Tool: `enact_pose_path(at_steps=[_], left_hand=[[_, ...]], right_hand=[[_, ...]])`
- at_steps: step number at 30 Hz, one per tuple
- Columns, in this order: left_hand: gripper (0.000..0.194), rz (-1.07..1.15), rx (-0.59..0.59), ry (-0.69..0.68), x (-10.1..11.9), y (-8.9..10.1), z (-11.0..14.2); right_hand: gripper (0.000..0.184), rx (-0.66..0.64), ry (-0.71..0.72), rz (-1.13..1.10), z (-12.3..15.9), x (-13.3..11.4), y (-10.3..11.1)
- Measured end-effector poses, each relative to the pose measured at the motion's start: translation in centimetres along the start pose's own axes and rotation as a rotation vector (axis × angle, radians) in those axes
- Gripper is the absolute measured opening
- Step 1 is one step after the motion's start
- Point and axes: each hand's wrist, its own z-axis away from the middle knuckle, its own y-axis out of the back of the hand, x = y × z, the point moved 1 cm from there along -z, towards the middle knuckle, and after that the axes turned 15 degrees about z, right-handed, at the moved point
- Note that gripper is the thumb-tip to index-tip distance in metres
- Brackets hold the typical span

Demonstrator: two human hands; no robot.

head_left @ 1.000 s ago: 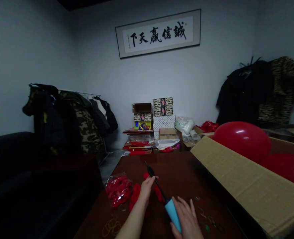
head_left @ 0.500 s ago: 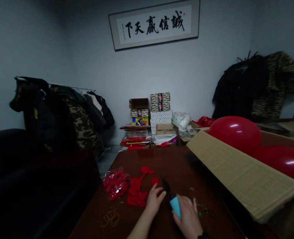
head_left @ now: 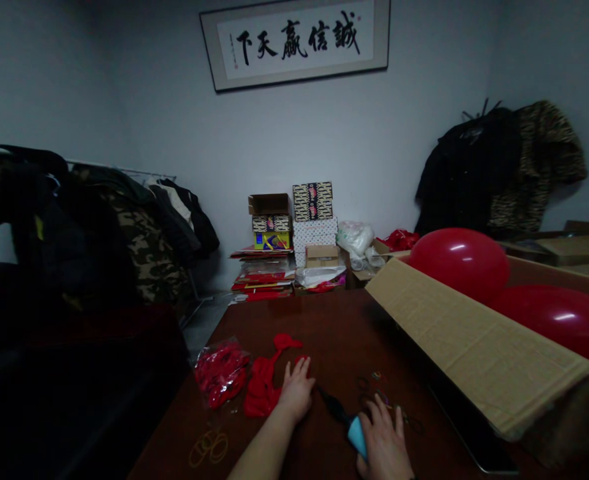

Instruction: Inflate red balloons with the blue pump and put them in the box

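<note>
My left hand point(head_left: 297, 392) reaches over the table with its fingers stretched out, their tips at a small red deflated balloon point(head_left: 302, 359) that they partly cover. Beside it on the left lies a pile of red deflated balloons point(head_left: 262, 390). A hand balloon pump point(head_left: 357, 437) with a light blue body and a black nozzle rests low at the table, nozzle pointing away to the left. Against the pump's right side is my right hand point(head_left: 387, 437), its fingers spread and not wrapped round the body.
A clear bag of red balloons point(head_left: 221, 373) and several rubber bands point(head_left: 208, 448) lie on the left of the brown table point(head_left: 319, 320). At right, a cardboard box point(head_left: 474, 347) holds inflated red balloons point(head_left: 459, 265). A dark flat device point(head_left: 484, 453) lies below the box.
My left hand has moved forward onto the small red balloon. The pump has been lowered, and my right hand has loosened from it. The view has shifted slightly right.
</note>
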Motion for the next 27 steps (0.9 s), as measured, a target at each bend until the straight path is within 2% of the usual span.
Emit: enact_pose_path(at_steps=[2, 6, 14, 21, 27], left_hand=[[0.030, -0.024, -0.001, -0.013, 0.0, 0.2, -0.4], [0.027, 0.014, 0.011, 0.022, -0.6, 0.2, -0.5], [0.022, 0.140, 0.111, 0.018, -1.7, 0.2, 0.5], [0.019, 0.210, 0.146, -0.024, -2.6, 1.4, 0.9], [0.019, 0.223, 0.077, -0.055, -2.7, 2.1, 1.4]], right_hand=[[0.062, -0.030, 0.014, -0.016, -0.1, 0.4, 0.1], [0.060, -0.090, 0.087, -0.121, -0.4, 1.2, 0.0], [0.055, -0.023, 0.109, -0.156, -0.6, 0.8, -0.6], [0.061, -0.105, 0.127, -0.174, -0.6, 0.7, 0.0], [0.061, -0.115, 0.132, -0.181, -0.5, 0.5, 0.4]])
